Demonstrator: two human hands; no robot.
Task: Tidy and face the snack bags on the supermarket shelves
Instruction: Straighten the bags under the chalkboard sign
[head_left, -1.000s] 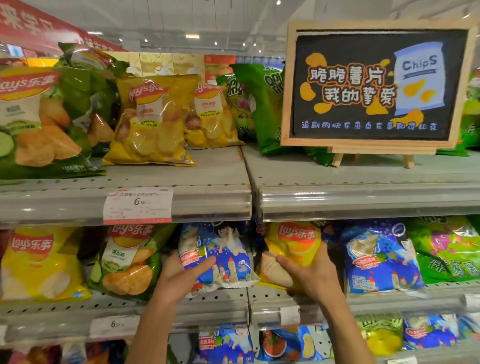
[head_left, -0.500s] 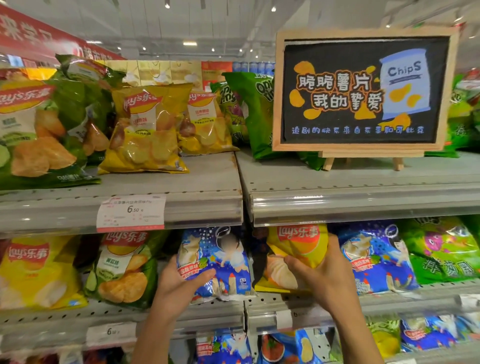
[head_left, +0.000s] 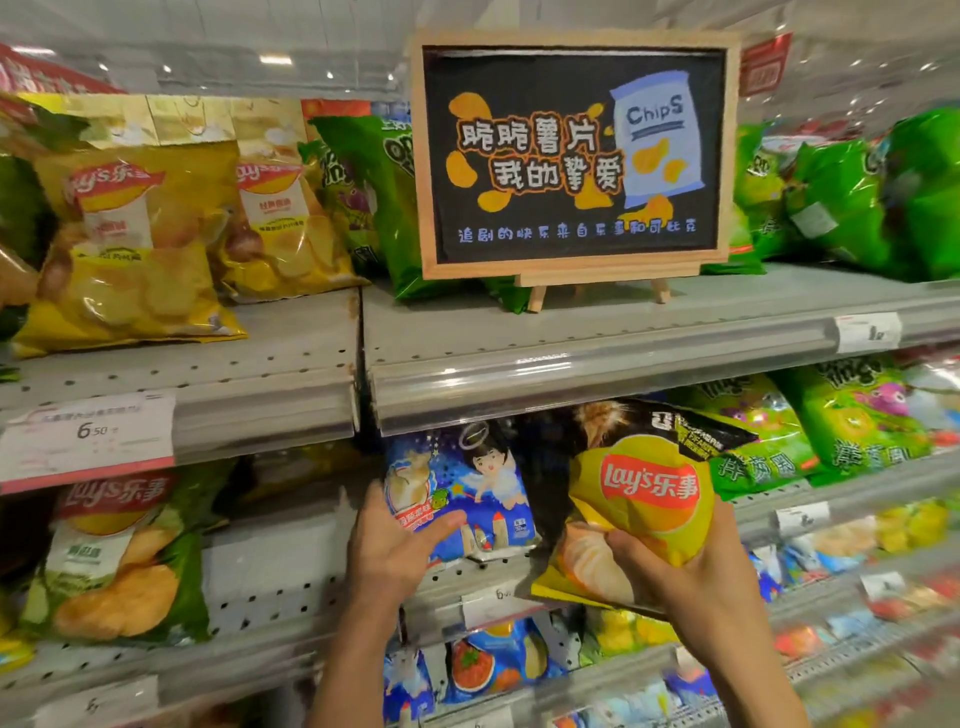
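Now left hand (head_left: 395, 551) grip clamped on blue bag (head_left: 457, 499), right hand (head_left: 696, 566) grip clutching yellow bag (head_left: 644, 509)

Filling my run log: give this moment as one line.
left hand grips blue bag on shelf | right hand grips yellow Lay's bag, tilted, off shelf

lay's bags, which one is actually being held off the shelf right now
The yellow Lay's bag gripped in the right hand, tilted in front of the middle shelf. The other Lay's bags sit on their shelves untouched.
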